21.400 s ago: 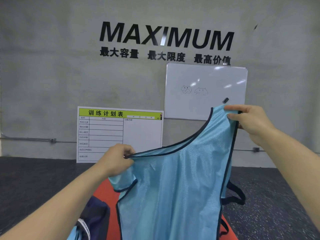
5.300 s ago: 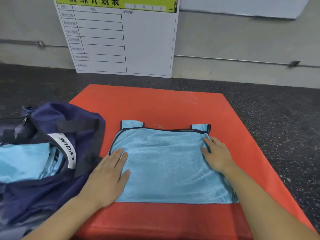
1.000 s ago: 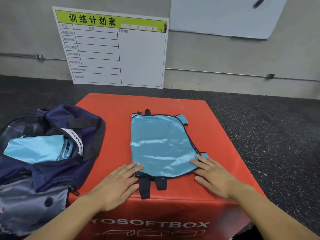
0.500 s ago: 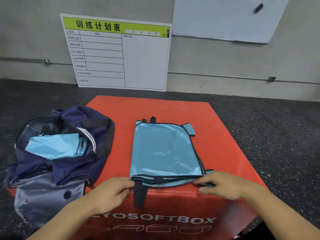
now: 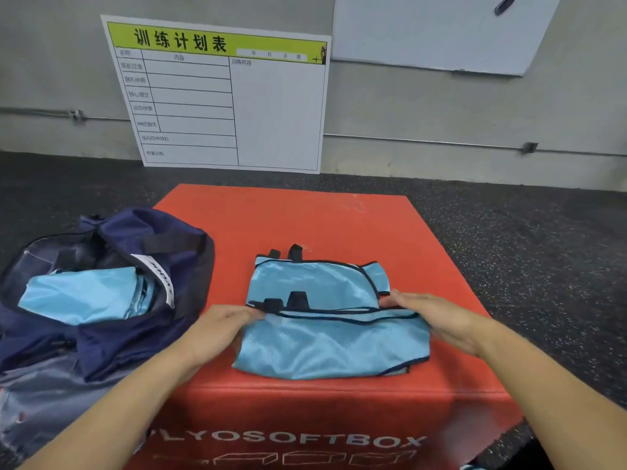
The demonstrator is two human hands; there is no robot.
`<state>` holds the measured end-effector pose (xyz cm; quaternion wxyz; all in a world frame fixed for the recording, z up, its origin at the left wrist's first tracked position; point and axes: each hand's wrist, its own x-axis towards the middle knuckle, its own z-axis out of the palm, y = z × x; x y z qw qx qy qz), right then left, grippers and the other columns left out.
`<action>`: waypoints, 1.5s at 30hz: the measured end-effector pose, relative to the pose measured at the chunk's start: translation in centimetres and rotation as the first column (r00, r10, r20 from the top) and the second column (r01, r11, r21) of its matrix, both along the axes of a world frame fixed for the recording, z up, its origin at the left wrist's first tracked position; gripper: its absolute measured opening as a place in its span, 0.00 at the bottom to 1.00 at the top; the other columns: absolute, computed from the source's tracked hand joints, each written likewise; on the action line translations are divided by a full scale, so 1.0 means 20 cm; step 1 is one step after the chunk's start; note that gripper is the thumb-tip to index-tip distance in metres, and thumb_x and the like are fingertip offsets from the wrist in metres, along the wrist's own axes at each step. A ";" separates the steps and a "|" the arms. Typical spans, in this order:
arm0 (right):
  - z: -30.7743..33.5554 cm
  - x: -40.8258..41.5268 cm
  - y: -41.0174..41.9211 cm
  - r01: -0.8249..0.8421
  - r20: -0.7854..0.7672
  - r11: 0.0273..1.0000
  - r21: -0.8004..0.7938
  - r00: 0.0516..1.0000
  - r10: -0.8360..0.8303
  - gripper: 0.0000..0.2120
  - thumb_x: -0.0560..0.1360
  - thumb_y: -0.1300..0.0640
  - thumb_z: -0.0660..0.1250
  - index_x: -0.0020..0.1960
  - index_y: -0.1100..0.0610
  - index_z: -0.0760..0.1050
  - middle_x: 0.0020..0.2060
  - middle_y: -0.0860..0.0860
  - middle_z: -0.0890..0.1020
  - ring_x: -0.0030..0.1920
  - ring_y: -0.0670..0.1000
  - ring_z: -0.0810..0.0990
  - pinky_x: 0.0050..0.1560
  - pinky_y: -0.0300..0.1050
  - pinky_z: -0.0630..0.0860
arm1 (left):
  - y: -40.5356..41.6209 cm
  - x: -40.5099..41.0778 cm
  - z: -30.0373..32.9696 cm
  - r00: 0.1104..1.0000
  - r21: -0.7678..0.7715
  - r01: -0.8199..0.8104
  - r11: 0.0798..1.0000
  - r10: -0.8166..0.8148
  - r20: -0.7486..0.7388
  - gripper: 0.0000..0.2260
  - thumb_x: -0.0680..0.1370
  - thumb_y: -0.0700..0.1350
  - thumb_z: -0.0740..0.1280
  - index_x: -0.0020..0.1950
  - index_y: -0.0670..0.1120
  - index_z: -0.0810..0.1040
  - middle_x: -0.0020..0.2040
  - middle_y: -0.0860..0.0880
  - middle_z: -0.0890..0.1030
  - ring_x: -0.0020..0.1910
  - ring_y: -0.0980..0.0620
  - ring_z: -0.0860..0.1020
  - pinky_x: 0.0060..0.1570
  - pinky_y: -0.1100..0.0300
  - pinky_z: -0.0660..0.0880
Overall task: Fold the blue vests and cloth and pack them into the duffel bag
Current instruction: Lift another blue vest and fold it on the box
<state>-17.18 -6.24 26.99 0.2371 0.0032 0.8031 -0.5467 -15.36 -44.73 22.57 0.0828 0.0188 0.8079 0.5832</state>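
Note:
A light blue vest (image 5: 325,337) with dark trim lies on the red soft box (image 5: 305,225), its near half turned over onto its far half. My left hand (image 5: 220,330) pinches the folded edge at its left end. My right hand (image 5: 437,320) pinches the same edge at its right end. Both hands hold that edge about midway across the vest. The open navy duffel bag (image 5: 112,300) sits to the left, overlapping the box's left side, with folded blue fabric (image 5: 78,293) inside it.
A white planning board with a green header (image 5: 220,96) leans against the grey wall behind the box. A whiteboard (image 5: 434,32) hangs at the upper right. Dark speckled floor (image 5: 526,252) surrounds the box.
Both hands gripped the vest's near edge at the box's front and carried it away from me, folding the near half over the far half.

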 end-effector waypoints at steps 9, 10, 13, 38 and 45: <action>-0.05 -0.02 0.12 -0.004 0.316 0.963 -0.271 0.944 0.093 0.26 0.81 0.30 0.47 0.75 0.37 0.64 0.68 0.54 0.79 0.69 0.56 0.77 0.77 0.59 0.64 | -0.04 -0.08 -0.08 0.996 -0.099 0.077 0.992 -0.073 0.047 0.10 0.83 0.46 0.66 0.59 0.58 0.83 0.38 0.64 0.82 0.40 0.65 0.78 0.44 0.65 0.73; -0.05 -0.02 0.14 -0.019 0.335 0.944 -0.328 0.932 0.136 0.29 0.81 0.31 0.47 0.76 0.41 0.66 0.70 0.55 0.78 0.71 0.57 0.76 0.77 0.59 0.63 | -0.04 -0.08 -0.08 0.995 -0.094 0.092 0.991 -0.087 0.056 0.10 0.83 0.47 0.66 0.59 0.59 0.83 0.36 0.62 0.82 0.37 0.63 0.78 0.41 0.65 0.73; -0.06 0.00 0.12 -0.059 0.335 0.942 -0.329 0.926 0.175 0.30 0.82 0.36 0.49 0.74 0.51 0.74 0.71 0.51 0.77 0.72 0.53 0.74 0.73 0.53 0.66 | -0.03 -0.10 -0.07 0.986 -0.067 0.145 0.987 -0.139 0.094 0.10 0.83 0.46 0.66 0.57 0.59 0.85 0.35 0.60 0.81 0.36 0.60 0.77 0.38 0.65 0.72; -0.30 0.02 -0.14 0.162 0.119 0.981 -0.102 0.982 -0.150 0.25 0.72 0.74 0.73 0.56 0.46 0.86 0.61 0.51 0.84 0.60 0.57 0.84 0.68 0.60 0.75 | -0.08 0.05 -0.19 0.997 -0.049 0.067 0.997 -0.066 0.030 0.24 0.76 0.41 0.69 0.68 0.63 0.77 0.60 0.63 0.80 0.54 0.60 0.76 0.57 0.70 0.69; -0.29 0.22 -0.16 0.107 0.138 0.988 -0.114 0.986 -0.091 0.24 0.73 0.73 0.72 0.57 0.46 0.86 0.66 0.46 0.76 0.55 0.44 0.85 0.50 0.42 0.82 | -0.13 0.19 -0.20 0.993 -0.061 0.100 0.993 -0.095 0.068 0.24 0.79 0.35 0.68 0.72 0.55 0.76 0.69 0.60 0.77 0.71 0.61 0.72 0.77 0.53 0.62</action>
